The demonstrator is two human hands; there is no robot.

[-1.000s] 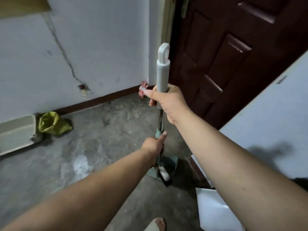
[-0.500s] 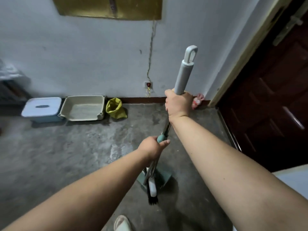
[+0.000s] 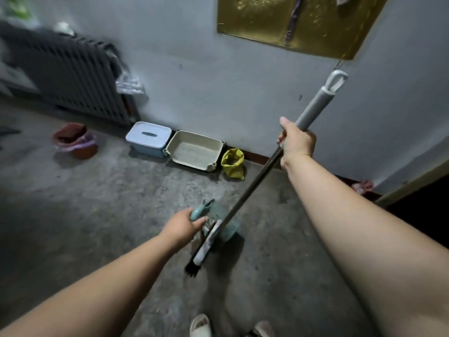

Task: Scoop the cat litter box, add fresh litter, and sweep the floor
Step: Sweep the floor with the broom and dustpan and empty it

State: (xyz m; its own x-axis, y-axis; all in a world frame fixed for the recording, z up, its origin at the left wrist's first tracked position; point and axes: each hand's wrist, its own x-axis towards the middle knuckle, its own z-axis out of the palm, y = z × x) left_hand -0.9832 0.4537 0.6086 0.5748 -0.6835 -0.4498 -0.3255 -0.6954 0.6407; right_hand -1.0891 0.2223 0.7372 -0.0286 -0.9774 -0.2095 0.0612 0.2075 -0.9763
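A dark radiator (image 3: 63, 76) is standing against the wall at far left, and a red bucket (image 3: 83, 152) with a pink liner is sitting on the concrete floor (image 3: 73, 227) in front of it. To its right, a blue box (image 3: 148, 148) with a white lid is sitting just beside the beige litter box (image 3: 184, 142), which is lying along the wall. A yellow bag (image 3: 233, 164) is slumping at the box's right end.

Nearer the camera, the left hand (image 3: 183, 227) is holding the dustpan (image 3: 230, 231) by its teal handle, fingers curled round it. The pan is resting on the floor, well apart from the litter box. Two pale slippers (image 3: 200, 325) are showing at the bottom edge.

The broom (image 3: 255, 188) is slanting across the pan, with its white head and black bristles pointing down at the pan's near left side. A gold sheet (image 3: 267, 20) is hanging on the wall above. The right hand (image 3: 297, 142) is gripping the pole high up, where the grey sleeve begins, fingers wrapped round it.
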